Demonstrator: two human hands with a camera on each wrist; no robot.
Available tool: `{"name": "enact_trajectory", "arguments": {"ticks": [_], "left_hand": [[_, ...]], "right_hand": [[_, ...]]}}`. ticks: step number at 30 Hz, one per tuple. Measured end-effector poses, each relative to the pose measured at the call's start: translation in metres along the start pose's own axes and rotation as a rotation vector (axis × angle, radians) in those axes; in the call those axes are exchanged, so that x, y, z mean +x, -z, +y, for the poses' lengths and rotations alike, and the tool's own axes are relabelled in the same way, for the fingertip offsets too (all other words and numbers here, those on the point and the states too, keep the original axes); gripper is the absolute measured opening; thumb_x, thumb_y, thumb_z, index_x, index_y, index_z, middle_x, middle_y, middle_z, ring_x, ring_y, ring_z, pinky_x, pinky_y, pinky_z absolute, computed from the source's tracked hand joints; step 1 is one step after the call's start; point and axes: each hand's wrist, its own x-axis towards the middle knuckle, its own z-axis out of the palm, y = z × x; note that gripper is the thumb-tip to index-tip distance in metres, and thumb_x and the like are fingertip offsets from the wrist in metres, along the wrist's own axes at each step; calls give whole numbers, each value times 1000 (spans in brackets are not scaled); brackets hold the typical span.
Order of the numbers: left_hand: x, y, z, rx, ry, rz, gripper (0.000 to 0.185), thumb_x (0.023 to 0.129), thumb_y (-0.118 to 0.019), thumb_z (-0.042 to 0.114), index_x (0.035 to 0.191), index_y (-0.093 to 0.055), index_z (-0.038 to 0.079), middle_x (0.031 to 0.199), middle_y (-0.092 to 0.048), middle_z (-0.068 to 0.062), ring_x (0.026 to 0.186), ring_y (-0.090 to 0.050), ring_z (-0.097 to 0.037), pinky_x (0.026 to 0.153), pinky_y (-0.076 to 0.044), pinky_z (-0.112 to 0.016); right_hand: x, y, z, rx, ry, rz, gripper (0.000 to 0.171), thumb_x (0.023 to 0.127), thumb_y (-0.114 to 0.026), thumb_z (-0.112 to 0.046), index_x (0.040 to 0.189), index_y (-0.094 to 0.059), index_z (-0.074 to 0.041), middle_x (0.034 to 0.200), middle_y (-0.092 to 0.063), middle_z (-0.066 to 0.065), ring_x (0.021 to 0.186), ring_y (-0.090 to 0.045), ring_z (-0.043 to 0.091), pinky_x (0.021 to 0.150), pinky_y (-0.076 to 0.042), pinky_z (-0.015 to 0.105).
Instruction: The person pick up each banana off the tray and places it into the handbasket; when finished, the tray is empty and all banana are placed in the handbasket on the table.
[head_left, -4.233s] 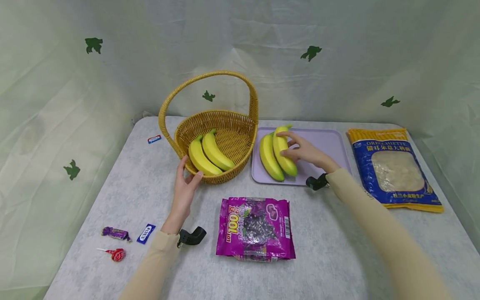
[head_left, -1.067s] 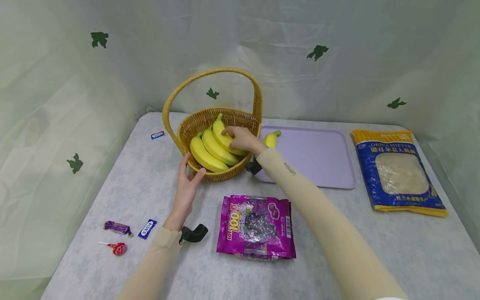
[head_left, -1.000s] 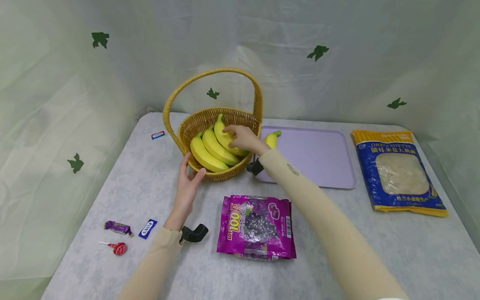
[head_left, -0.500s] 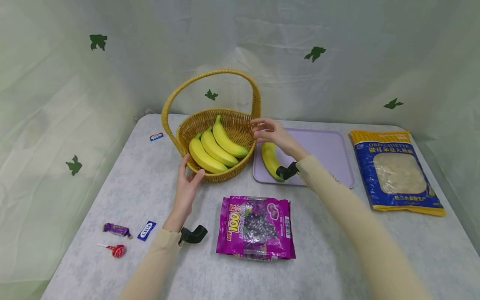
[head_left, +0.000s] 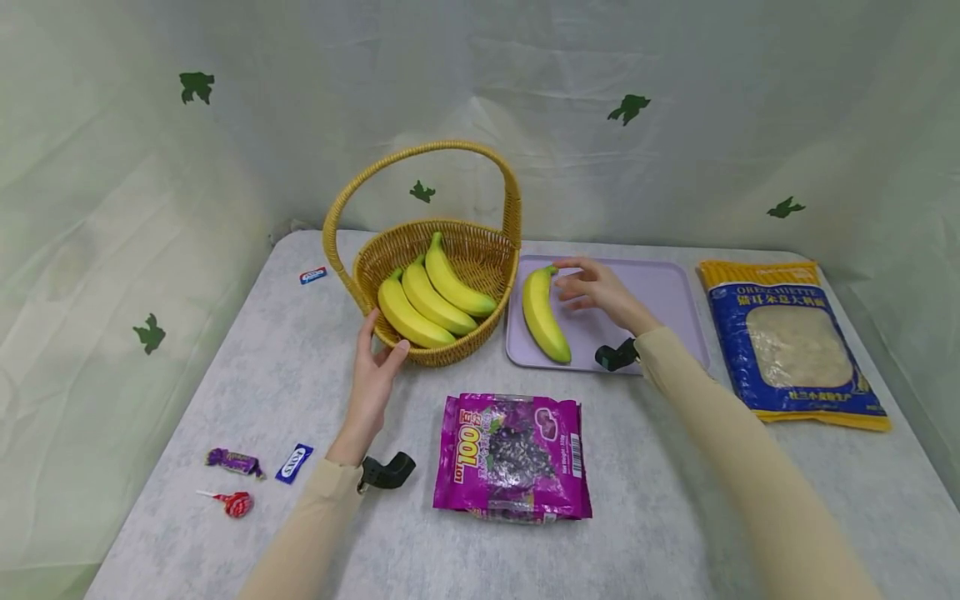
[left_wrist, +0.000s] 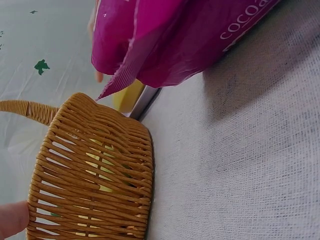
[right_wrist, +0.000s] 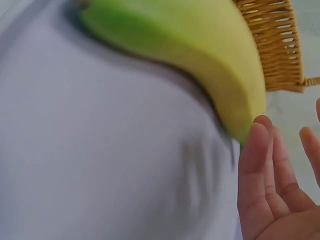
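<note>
My left hand (head_left: pixel 369 383) touches the near left side of a wicker basket (head_left: pixel 480 327), with thumb and forefinger spread along its rim. In the left wrist view a fingertip (left_wrist: pixel 12 219) meets the woven rim. Three yellow bananas (head_left: pixel 435 300) lie side by side inside the basket. On the lilac tray (head_left: pixel 637 275) lies a single banana (head_left: pixel 543 317), curved, with its stem to the back. Right beside that stem hovers my right hand (head_left: pixel 600 292), fingers extended and holding nothing. In the right wrist view the fingers (right_wrist: pixel 255 165) are close to the banana's end; contact is unclear.
A purple candy bag (head_left: pixel 513 458) lies in front of the basket. Blue-and-yellow pasta packaging (head_left: pixel 795 342) is right of the tray. Small sweets, including a lollipop (head_left: pixel 237 504), a purple candy (head_left: pixel 234 461) and a blue packet (head_left: pixel 293 463), lie at the left. The basket's handle (head_left: pixel 420 150) arches high.
My right hand has carried one banana from the tray into the basket, let it go, and come back over the tray beside the other. My left hand stays at the basket.
</note>
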Motion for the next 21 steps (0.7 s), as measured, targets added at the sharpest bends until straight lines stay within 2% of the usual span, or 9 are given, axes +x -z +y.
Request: {"name": "enact_trajectory", "arguments": {"ticks": [6, 11, 18, 21], "left_hand": [[0, 0, -1, 2, -5, 0, 69, 100, -51, 14, 155, -9, 14, 159, -1, -6, 138, -23, -35, 109, -29, -44], [0, 0, -1, 6, 0, -1, 69, 100, -50, 14, 155, -9, 14, 159, -1, -6, 138, -23, -35, 109, -29, -45], [-1, -1, 0, 2, -1, 0, 69, 100, -50, 13, 155, -9, 14, 159, -1, -6, 137, -25, -34, 108, -29, -45], [0, -1, 0, 1, -3, 0, 69, 100, -50, 13, 155, -9, 14, 159, -1, -6, 138, -24, -34, 109, -29, -45]], "right_hand": [[-5, 5, 8, -23, -24, -31, 52, 96, -56, -12, 144, -38, -2, 132, -49, 27, 106, -56, 38, 86, -51, 45], [-7, 6, 14, -100, -21, -78, 54, 95, -57, -12, 145, -38, -5, 128, -51, 26, 99, -59, 33, 81, -52, 41], [-14, -1, 8, -188, -7, -165, 56, 96, -56, -14, 147, -35, -8, 130, -46, 28, 101, -59, 40, 86, -49, 50], [-11, -3, 12, -235, 11, -188, 58, 95, -58, -15, 148, -34, -10, 129, -47, 28, 99, -60, 36, 83, -51, 48]]}}
